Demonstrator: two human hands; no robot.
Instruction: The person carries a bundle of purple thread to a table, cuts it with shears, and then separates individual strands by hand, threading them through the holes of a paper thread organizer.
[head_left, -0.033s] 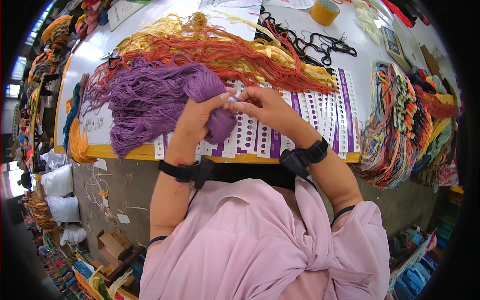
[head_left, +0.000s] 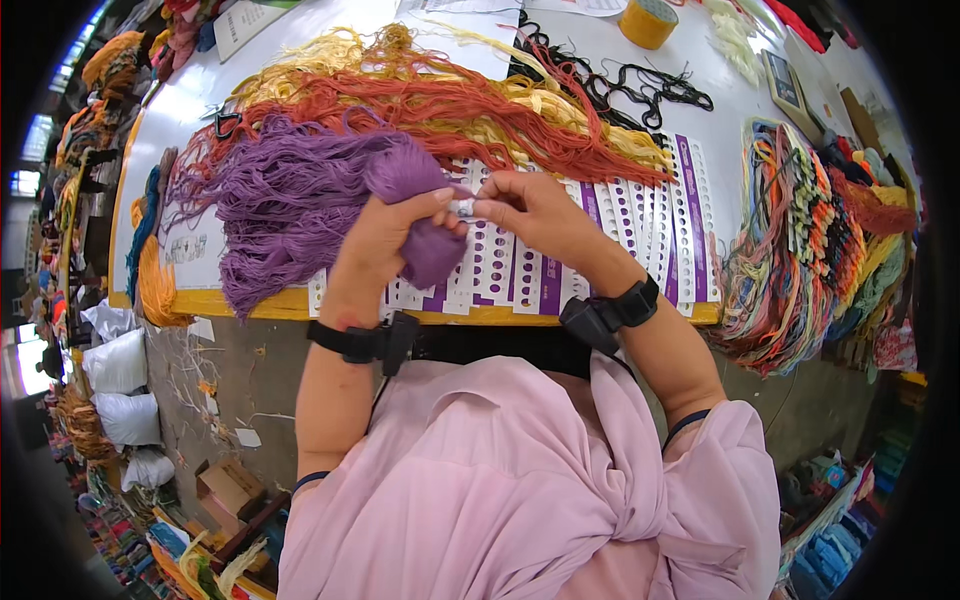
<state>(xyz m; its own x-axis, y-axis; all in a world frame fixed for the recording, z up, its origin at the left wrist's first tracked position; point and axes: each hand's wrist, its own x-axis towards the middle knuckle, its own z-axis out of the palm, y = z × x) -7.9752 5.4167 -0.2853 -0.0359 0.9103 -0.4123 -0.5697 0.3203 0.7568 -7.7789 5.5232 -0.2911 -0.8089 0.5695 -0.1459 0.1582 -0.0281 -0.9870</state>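
Note:
My left hand (head_left: 400, 225) is closed around a bundled part of the purple thread (head_left: 405, 172), which bulges above and below the fingers. A small white paper band (head_left: 462, 208) shows between my two hands. My right hand (head_left: 525, 212) pinches the band's right end with thumb and forefinger, while the left fingertips touch its other side. Loose purple strands (head_left: 290, 205) spread leftward across the table. Under and beyond my hands lie several white and purple cards (head_left: 550, 275) with rows of punched holes.
Rust-red thread (head_left: 450, 110) and yellow thread (head_left: 300, 60) lie behind the purple. Farther back are tangled black thread (head_left: 650, 95) and a tape roll (head_left: 648, 22). Multicoloured skeins (head_left: 790, 250) hang over the right edge. Orange thread (head_left: 155, 285) hangs at the left, near white sacks (head_left: 118, 362).
My left hand has shifted slightly and turned, with the purple bundle in it. More of the white band shows between the hands; the right hand has barely moved.

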